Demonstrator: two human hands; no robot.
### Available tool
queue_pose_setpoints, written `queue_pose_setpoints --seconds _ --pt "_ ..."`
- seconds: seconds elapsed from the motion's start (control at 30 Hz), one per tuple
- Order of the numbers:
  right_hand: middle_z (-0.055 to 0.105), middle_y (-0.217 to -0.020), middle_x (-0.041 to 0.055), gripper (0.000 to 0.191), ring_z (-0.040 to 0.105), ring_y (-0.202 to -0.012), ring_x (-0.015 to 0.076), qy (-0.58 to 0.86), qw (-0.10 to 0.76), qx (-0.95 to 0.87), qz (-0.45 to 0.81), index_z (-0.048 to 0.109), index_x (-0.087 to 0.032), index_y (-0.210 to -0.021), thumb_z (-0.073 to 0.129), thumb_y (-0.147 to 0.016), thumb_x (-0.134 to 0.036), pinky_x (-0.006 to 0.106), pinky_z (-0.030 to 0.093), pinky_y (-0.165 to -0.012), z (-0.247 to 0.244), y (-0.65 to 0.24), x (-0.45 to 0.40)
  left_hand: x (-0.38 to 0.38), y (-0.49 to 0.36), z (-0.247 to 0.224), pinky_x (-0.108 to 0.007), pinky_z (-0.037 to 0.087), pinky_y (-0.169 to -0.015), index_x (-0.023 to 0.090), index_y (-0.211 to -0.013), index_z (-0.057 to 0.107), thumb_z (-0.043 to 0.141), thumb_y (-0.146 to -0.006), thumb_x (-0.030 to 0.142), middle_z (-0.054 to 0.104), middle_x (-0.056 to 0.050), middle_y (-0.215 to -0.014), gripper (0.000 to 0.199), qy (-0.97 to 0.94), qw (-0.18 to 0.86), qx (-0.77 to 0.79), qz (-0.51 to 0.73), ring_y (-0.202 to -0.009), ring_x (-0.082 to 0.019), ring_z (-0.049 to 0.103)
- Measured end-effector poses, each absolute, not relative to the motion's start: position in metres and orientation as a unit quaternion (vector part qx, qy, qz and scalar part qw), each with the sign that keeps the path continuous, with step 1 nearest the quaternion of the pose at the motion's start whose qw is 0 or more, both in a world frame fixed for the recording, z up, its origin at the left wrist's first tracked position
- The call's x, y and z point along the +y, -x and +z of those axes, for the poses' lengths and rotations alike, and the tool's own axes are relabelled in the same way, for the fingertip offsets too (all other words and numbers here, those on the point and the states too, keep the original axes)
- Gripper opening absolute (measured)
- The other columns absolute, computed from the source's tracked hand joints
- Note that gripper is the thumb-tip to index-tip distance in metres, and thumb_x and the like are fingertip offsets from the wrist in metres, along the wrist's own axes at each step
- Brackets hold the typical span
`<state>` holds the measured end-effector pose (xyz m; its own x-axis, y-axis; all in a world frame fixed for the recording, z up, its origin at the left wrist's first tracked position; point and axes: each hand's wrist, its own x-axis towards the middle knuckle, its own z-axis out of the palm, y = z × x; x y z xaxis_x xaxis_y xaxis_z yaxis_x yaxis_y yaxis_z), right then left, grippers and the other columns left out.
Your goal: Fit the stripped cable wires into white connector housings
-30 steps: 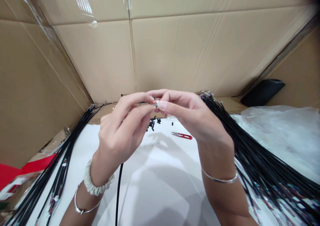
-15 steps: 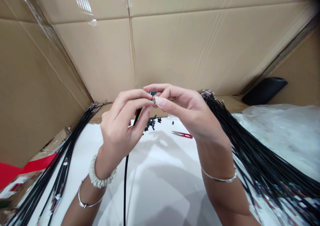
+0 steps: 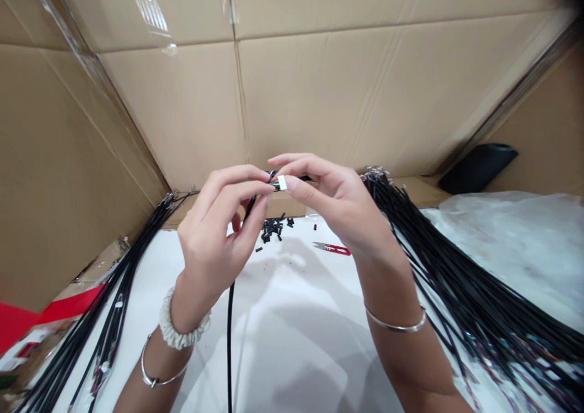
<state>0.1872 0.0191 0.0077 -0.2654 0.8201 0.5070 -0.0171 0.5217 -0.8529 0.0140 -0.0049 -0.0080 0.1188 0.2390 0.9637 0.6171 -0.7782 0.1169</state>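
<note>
White plastic connector (image 3: 282, 183) is held up between your two hands, above the white sheet (image 3: 283, 340), with a black wire (image 3: 230, 340) rising from the sheet into your left palm. Your right hand (image 3: 337, 209) is closed on the connector, its thumb and forefinger pinching it. Your left hand (image 3: 214, 236) is curled, its thumb and fingers gripping the thin wires just behind the connector. Compared with a moment ago, the connector's white face shows more clearly past your right thumb, and the black wire now runs up into your left hand instead of passing below your left wrist. Both forearms angle inward. Small black pieces (image 3: 271, 230) lie in a loose pile below your hands, near red thread snips (image 3: 332, 249). Long bundles of black wires (image 3: 460, 279) lie to your right, with more (image 3: 109, 303) to your left. Print on the red-and-white packaging (image 3: 27, 340) at lower left is too small to read.
</note>
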Motion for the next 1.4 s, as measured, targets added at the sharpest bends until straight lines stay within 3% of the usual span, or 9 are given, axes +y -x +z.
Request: queue_pose_setpoints --seconds 0.37,0.67,0.83,1.03,1.2,1.4 --pt "0.069 -0.124 0.0048 0.012 0.062 -0.122 0.0235 0.270 0.553 -0.697 0.369 0.070 -0.023 -0.078 0.072 -0.089 -0.026 0.039 0.049 -0.094 0.005 -0.186 0.018 -0.006 -0.013 -0.007 -0.021 0.056 -0.054 0.024 -0.103 0.066 0.065 -0.095 0.009 0.071 -0.002 -0.111 0.017 0.724 0.142 -0.334 -0.587 -0.069 -0.007 0.063" --pt "0.069 -0.123 0.0052 0.014 0.062 -0.120 0.0253 0.294 0.556 -0.698 0.343 0.069 -0.023 -0.073 0.070 -0.087 -0.022 0.040 0.049 -0.090 0.006 -0.186 0.019 0.006 -0.009 -0.011 -0.024 0.054 -0.054 0.023 -0.098 0.068 0.063 -0.096 0.009 0.068 -0.005 -0.116 0.015 0.750 0.219 -0.320 -0.536 -0.068 -0.009 0.065" --pt "0.069 -0.123 0.0054 0.013 0.063 -0.115 0.0232 0.298 0.547 -0.695 0.360 0.068 -0.022 -0.073 0.070 -0.087 -0.022 0.038 0.048 -0.088 0.007 -0.185 0.018 0.005 -0.007 -0.010 -0.025 0.059 -0.056 0.022 -0.096 0.070 0.066 -0.095 0.013 0.069 -0.007 -0.117 0.010 0.748 0.156 -0.344 -0.546 -0.085 -0.015 0.070" --pt "0.074 -0.114 0.0045 0.016 0.065 -0.108 0.0205 0.332 0.537 -0.658 0.410 0.071 -0.020 -0.081 0.071 -0.089 -0.034 0.038 0.043 -0.095 0.008 -0.184 0.021 0.005 -0.005 -0.009 -0.024 0.057 -0.052 0.021 -0.093 0.071 0.067 -0.093 0.012 0.069 -0.008 -0.116 0.009 0.763 0.155 -0.321 -0.539 -0.090 -0.017 0.069" --pt "0.075 -0.111 0.0030 0.018 0.064 -0.101 0.0197 0.341 0.515 -0.629 0.472 0.072 -0.021 -0.081 0.077 -0.085 -0.037 0.037 0.044 -0.092 0.007 -0.188 0.024 0.005 -0.004 -0.009 -0.025 0.058 -0.055 0.022 -0.094 0.069 0.066 -0.093 0.010 0.068 -0.009 -0.116 0.013 0.777 0.176 -0.305 -0.522 -0.090 -0.017 0.069" --pt "0.075 -0.122 0.0042 0.017 0.064 -0.114 0.0226 0.303 0.489 -0.643 0.505 0.077 -0.022 -0.083 0.075 -0.089 -0.037 0.041 0.041 -0.103 0.003 -0.192 0.027 0.003 -0.004 -0.007 -0.023 0.056 -0.055 0.019 -0.093 0.069 0.066 -0.093 0.008 0.067 -0.010 -0.113 0.011 0.786 0.191 -0.291 -0.511 -0.077 -0.012 0.066"
